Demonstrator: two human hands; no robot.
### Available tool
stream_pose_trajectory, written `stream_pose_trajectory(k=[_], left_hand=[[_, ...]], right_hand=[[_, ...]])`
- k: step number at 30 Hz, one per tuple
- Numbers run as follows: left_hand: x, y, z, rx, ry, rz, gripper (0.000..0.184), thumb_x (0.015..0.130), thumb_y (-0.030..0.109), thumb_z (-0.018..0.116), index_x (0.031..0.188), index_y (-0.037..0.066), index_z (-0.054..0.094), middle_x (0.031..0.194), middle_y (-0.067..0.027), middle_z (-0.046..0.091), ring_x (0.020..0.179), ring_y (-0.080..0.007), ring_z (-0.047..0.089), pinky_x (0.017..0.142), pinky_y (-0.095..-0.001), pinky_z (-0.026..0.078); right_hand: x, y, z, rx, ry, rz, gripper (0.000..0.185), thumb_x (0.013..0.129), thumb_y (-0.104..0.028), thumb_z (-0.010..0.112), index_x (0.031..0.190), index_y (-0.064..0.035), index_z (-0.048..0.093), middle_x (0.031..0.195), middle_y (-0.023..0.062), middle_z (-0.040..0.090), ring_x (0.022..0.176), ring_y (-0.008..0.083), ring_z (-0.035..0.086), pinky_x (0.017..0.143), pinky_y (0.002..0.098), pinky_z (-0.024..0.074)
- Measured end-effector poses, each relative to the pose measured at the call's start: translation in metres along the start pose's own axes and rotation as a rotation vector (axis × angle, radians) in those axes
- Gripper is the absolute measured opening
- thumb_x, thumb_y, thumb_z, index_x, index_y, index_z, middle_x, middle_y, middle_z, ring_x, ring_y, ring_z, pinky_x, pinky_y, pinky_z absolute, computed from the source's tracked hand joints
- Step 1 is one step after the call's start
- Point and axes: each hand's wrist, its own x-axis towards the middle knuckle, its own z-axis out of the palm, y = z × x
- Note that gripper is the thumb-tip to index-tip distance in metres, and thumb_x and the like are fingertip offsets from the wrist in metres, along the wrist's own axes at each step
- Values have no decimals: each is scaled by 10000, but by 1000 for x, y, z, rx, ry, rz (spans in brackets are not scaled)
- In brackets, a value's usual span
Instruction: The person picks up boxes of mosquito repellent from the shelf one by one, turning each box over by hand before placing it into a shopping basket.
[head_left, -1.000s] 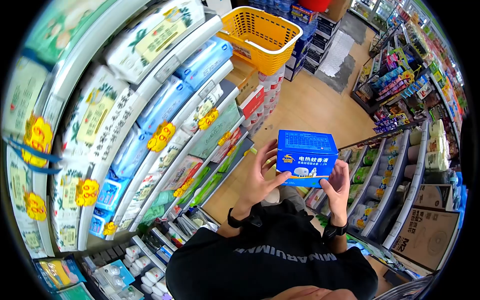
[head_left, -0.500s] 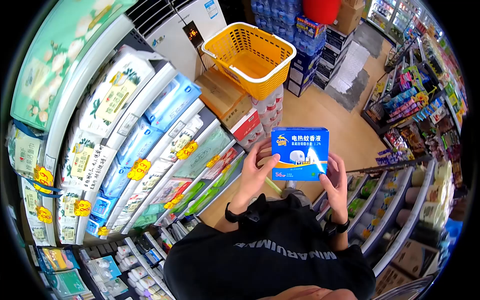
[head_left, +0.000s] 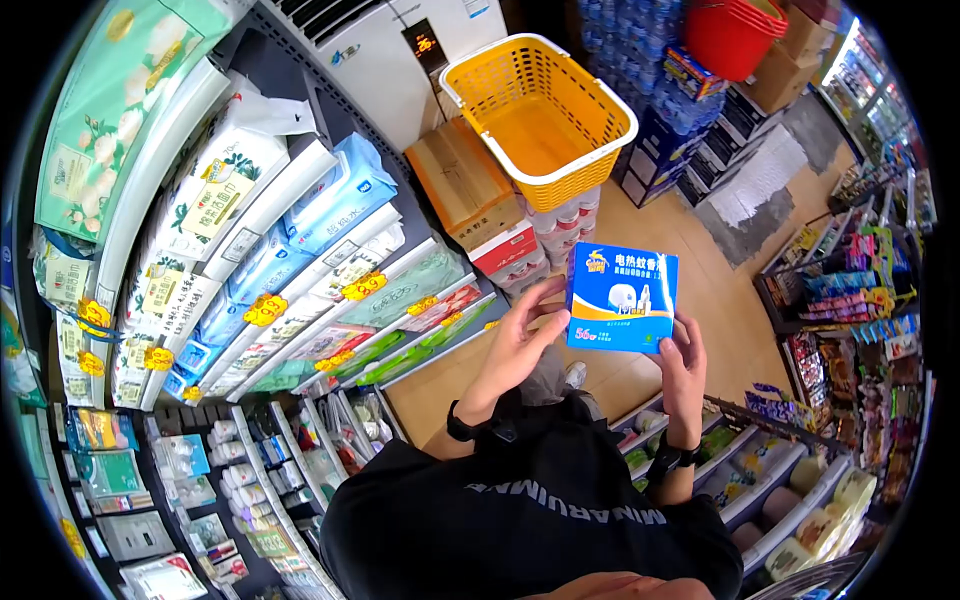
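Observation:
Between my two hands is a blue box of electric mosquito repellent liquid [head_left: 622, 300], its printed front facing up toward me. My left hand [head_left: 527, 335] grips its left edge, the thumb by the lower left corner. At the lower right corner my right hand [head_left: 684, 362] closes on the box, thumb in front and the other fingers partly hidden behind. Beyond the box, a yellow shopping basket [head_left: 545, 120] with nothing visible inside rests on stacked shrink-wrapped packs [head_left: 568, 225].
On the left, a shelf holds tissue packs [head_left: 215, 205] with yellow price tags. Cardboard boxes [head_left: 462, 180] stand beside the basket. Farther back are bottled water packs [head_left: 625, 45] and a red bucket [head_left: 735, 40]. Another shelf [head_left: 770, 500] runs along my right.
The view has turned, so the basket and shelves sit differently in it. The box has shifted right in the picture and tilted slightly, with both hands still on it.

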Motion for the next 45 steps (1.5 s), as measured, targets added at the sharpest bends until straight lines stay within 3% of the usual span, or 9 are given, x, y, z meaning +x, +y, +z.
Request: stream_pose_trajectory(k=[14, 20, 23, 26, 32, 35, 37, 40, 45], left_hand=[[128, 9, -52, -45, 270, 94, 446, 1031, 236, 607, 1429, 72, 491, 1218, -124, 672, 973, -102, 643, 857, -225, 478], [177, 28, -80, -66, 291, 159, 450, 1032, 235, 608, 1445, 104, 488, 1194, -143, 676, 907, -64, 648, 658, -177, 405], [193, 35, -92, -37, 278, 86, 416, 1045, 189, 562, 1444, 87, 501, 1238, -140, 664, 1208, -155, 585, 989, -291, 465], [206, 29, -100, -62, 274, 66, 436, 1028, 230, 609, 1440, 137, 497, 1227, -158, 646, 860, -57, 650, 580, -173, 376], [219, 22, -109, -73, 309, 17, 434, 1026, 234, 611, 1434, 136, 497, 1252, -161, 631, 807, -48, 640, 566, -170, 357], [218, 24, -103, -90, 369, -41, 429, 1025, 241, 612, 1421, 116, 503, 1303, -149, 605, 948, -108, 660, 660, -206, 460], [224, 19, -100, 19, 427, 101, 422, 1026, 249, 609, 1403, 90, 509, 1361, -129, 568, 1207, -197, 594, 896, -303, 517], [222, 17, -97, -46, 459, 39, 420, 1025, 248, 607, 1389, 63, 509, 1434, -110, 507, 1392, -258, 446, 1105, -400, 423], [228, 6, -95, -15, 481, 53, 415, 1026, 242, 605, 1393, 74, 509, 1500, -133, 428, 1410, -279, 424, 1143, -426, 388]], right_hand=[[240, -55, 56, -108, -139, -40, 488, 995, -199, 620, 1399, 27, 465, 1290, 188, 598, 1143, 246, 632, 979, 406, 540], [383, -51, 116, -181, -240, 60, 516, 959, -303, 675, 1338, 15, 526, 1160, 134, 637, 1061, 216, 649, 921, 366, 554], [448, -35, 139, -279, -280, 140, 541, 949, -329, 682, 1336, 18, 530, 1199, 151, 628, 1100, 232, 638, 945, 374, 539], [499, -2, 155, -355, -363, 217, 559, 949, -337, 672, 1348, 24, 522, 1245, 165, 613, 1167, 262, 607, 992, 411, 509], [590, 88, 166, -467, -301, 410, 527, 923, -334, 682, 1332, -35, 539, 1239, 116, 608, 1113, 268, 615, 977, 421, 494], [613, 120, 159, -458, -346, 497, 537, 908, -317, 688, 1340, -36, 537, 1229, 120, 610, 1066, 259, 629, 903, 427, 528], [623, 134, 158, -437, -343, 542, 541, 902, -309, 688, 1343, -36, 535, 1227, 120, 610, 1052, 254, 633, 876, 427, 539], [621, 146, 158, -428, -299, 535, 529, 892, -291, 688, 1334, -40, 542, 1201, 118, 621, 1028, 247, 636, 830, 407, 552], [654, 222, 132, -193, -359, 598, 439, 902, -277, 670, 1272, -63, 569, 1150, 92, 624, 1000, 219, 614, 847, 392, 517]])
